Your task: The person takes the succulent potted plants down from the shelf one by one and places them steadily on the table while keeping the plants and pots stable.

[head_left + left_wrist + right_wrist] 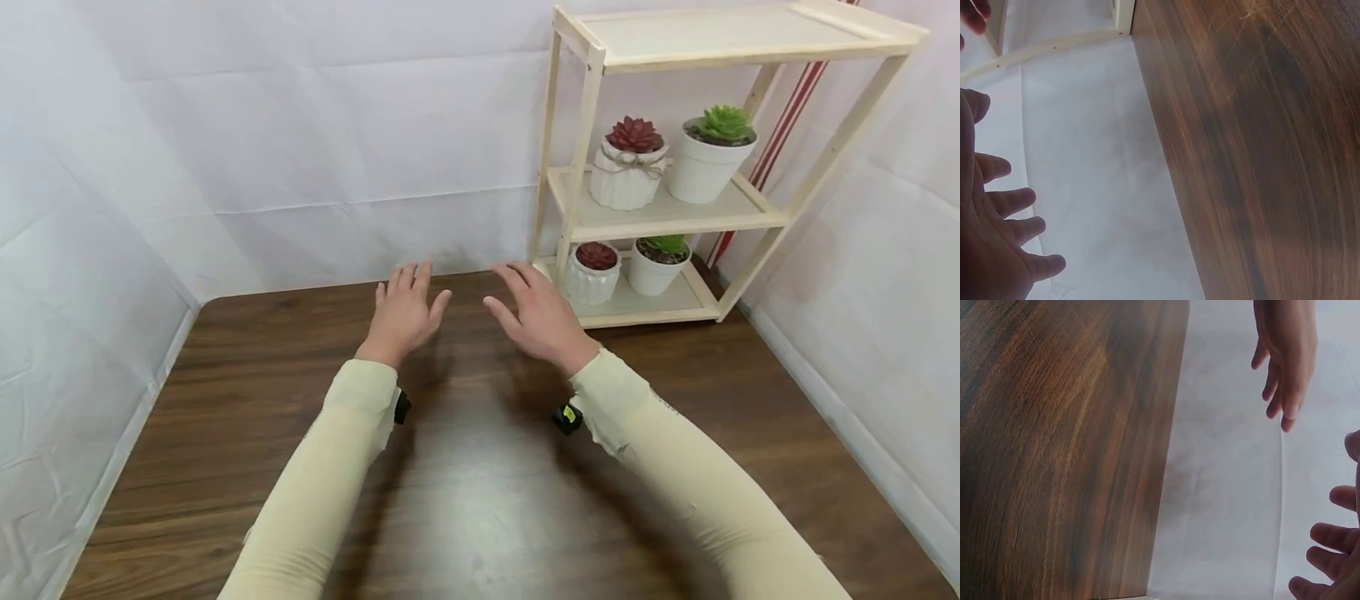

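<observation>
My left hand [402, 314] is held out over the dark wooden table [262, 400], fingers spread and nothing in it. To its right, my right hand [542, 314] reaches over the table too, its fingers loosely bent and holding nothing. The two hands are apart, thumbs toward each other. The right one is nearest to a pale wooden shelf [667, 314], whose lower left corner lies just past its fingers in the head view. In the left wrist view, spread fingers [1013, 202] show against the white sheet. The right wrist view shows both hands over the table's far edge.
On the middle shelf stand a red succulent [635, 135] in a white pot with a twine bow and a green succulent [723, 125] in a white pot. Below are a smaller red succulent [597, 257] and green succulent [663, 245]. White sheets [337, 150] enclose the table.
</observation>
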Demonstrator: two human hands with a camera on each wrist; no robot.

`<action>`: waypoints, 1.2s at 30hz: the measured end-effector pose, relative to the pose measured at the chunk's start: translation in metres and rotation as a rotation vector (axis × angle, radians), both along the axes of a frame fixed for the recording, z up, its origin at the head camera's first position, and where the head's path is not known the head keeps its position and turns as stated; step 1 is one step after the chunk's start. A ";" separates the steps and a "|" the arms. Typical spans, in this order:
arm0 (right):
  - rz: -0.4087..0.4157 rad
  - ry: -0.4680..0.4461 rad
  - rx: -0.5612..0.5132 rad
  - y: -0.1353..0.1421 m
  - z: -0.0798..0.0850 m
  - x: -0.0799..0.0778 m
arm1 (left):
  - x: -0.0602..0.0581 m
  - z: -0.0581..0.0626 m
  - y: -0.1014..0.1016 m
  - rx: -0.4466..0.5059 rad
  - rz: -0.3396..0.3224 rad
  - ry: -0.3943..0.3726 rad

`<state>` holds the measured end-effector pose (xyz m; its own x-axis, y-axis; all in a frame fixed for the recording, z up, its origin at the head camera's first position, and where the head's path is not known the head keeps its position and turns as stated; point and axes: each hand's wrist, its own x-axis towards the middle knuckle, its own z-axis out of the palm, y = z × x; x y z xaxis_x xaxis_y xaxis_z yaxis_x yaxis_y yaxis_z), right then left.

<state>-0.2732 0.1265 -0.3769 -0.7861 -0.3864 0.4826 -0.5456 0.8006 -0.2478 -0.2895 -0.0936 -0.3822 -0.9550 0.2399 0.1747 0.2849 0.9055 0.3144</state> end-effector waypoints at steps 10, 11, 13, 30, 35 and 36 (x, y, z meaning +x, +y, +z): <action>0.021 -0.009 -0.028 -0.001 0.017 -0.007 | -0.011 0.017 0.000 0.012 0.006 0.040; 0.015 -0.018 -0.026 0.000 0.017 -0.006 | -0.011 0.017 0.001 0.014 0.002 0.036; 0.006 -0.032 -0.026 0.003 0.017 -0.003 | -0.011 0.015 0.004 0.015 -0.006 0.025; -0.047 -0.135 -0.038 0.032 0.010 0.020 | -0.008 0.000 0.029 0.083 -0.058 -0.058; -0.061 -0.150 -0.037 0.038 0.009 0.021 | -0.008 0.000 0.031 0.115 -0.077 -0.088; -0.065 -0.150 -0.035 0.039 0.009 0.021 | -0.008 0.000 0.031 0.118 -0.080 -0.090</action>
